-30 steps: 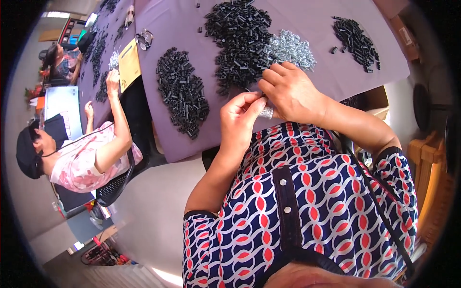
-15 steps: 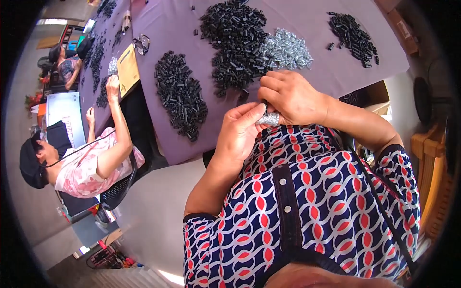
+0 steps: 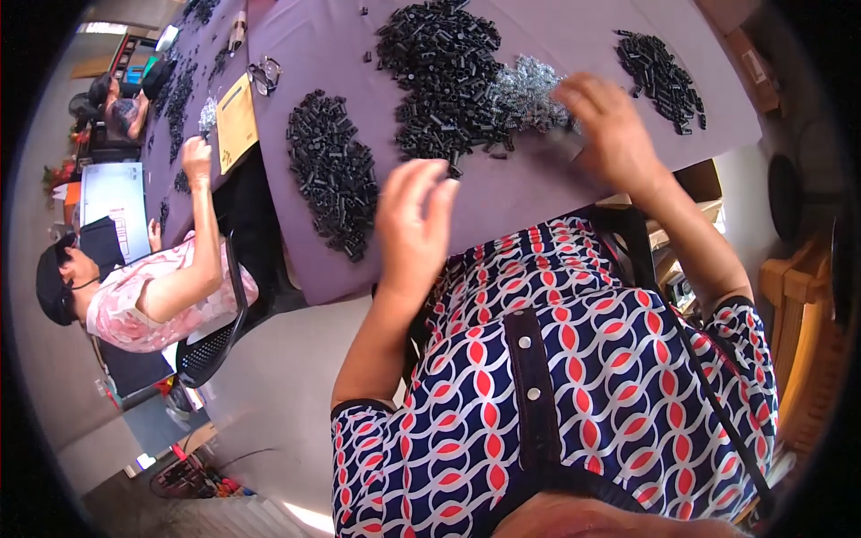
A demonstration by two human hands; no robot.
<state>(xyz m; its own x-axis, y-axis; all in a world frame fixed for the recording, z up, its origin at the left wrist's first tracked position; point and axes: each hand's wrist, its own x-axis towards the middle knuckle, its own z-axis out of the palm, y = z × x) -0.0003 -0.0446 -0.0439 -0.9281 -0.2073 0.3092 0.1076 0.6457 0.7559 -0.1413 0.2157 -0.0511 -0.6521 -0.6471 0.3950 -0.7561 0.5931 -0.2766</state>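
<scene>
My left hand (image 3: 413, 224) is raised at the table's near edge, close to the large heap of small black cylindrical parts (image 3: 439, 81). Its thumb stands apart from the fingers, and no part shows between them. Over the right end of a heap of small shiny silver pieces (image 3: 525, 90), my right hand (image 3: 614, 134) reaches with fingers spread and smeared by motion. I see nothing held in it. The silver pieces lie against the right side of the black heap.
A long pile of black parts (image 3: 332, 170) lies left, a smaller one (image 3: 659, 81) at the far right, on the purple tablecloth (image 3: 502, 206). Eyeglasses (image 3: 264, 76) and a yellow envelope (image 3: 237, 125) lie further left. A co-worker in a black cap (image 3: 152, 287) sits there; another person sits beyond.
My hands were together around a small silver cylindrical item; now they are apart. The left moved left, the right moved up and right to the silver heap. The silver item no longer shows.
</scene>
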